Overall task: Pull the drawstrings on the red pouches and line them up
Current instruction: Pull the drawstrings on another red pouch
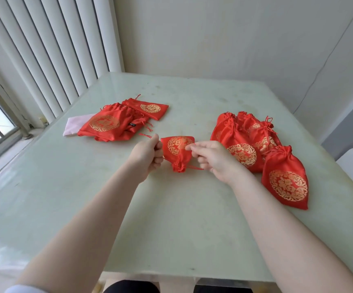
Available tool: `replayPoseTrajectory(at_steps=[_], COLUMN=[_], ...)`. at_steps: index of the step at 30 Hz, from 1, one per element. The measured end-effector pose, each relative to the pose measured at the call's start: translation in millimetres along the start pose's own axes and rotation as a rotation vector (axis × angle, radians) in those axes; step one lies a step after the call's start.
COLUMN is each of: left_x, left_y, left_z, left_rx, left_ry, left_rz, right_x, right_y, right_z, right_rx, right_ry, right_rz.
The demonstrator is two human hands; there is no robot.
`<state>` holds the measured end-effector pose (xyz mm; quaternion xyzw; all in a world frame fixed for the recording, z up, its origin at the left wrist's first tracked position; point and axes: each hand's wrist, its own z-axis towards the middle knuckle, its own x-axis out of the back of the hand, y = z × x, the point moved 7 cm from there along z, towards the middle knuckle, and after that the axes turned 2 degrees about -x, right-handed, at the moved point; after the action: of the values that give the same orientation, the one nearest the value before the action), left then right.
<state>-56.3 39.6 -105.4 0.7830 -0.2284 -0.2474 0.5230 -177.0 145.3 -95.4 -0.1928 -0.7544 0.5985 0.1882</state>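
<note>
Near the bench point(171, 229) centre, one red pouch point(176, 150) hangs between two hands, gathered neck toward six o'clock. The left hand point(148, 157) has its fingers curled around a drawstring point(145, 135) at nine o'clock of the pouch; the right hand point(213, 159) pinches the other cord point(194, 168) at three o'clock. At two o'clock lie about five cinched pouches point(285, 178) in a row. At eleven o'clock, roughly three flat pouches point(112, 123) overlap one pink bag point(74, 127).

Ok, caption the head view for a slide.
Both hands pull a pouch's drawstrings, cinched pouches lined up at right.
</note>
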Motion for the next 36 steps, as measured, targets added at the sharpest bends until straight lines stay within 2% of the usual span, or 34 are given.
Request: replayPoseTrajectory(at_steps=[2,5,8,12,16,19,24,30,33,36], left_x=[-9.7,-24.9,-32.9,-38.2,-35.3,-38.2,-39.6,-24.9,-21.2,-24.0], left_y=[8.7,23.7,34.5,41.8,35.5,21.1,16.4,14.4,10.2,8.5], left_z=[-3.1,-9.6,-15.0,-17.6,-11.8,-6.6,-3.2,4.9,8.1,7.7], left_rx=[-0.078,-0.205,-0.331,-0.406,-0.377,-0.298,-0.323,-0.323,-0.272,-0.224], left_ry=[-0.003,-0.017,-0.001,-0.001,0.001,-0.088,-0.119,-0.016,-0.079,-0.212], left_rz=[0.125,0.234,0.431,0.479,0.435,0.381,0.363,0.344,0.234,0.064], right_x=[-15.5,-31.8,-34.9,-39.8,-29.0,-15.8,-15.9,-1.6,29.5,52.5], right_y=[-3.9,-7.9,-9.6,-14.2,-14.6,-11.0,-6.1,-12.2,-19.4,-13.7], right_z=[-1.7,-5.1,-5.9,-7.1,1.3,11.3,17.8,12.9,6.4,4.0], right_rx=[0.053,0.076,0.083,0.108,0.103,0.086,0.108,0.089,0.113,0.071], right_ry=[-0.082,-0.169,-0.142,-0.162,-0.037,0.071,0.061,0.049,0.166,0.321], right_rz=[-0.146,-0.177,-0.228,-0.136,0.041,0.161,0.204,0.213,0.177,0.215])
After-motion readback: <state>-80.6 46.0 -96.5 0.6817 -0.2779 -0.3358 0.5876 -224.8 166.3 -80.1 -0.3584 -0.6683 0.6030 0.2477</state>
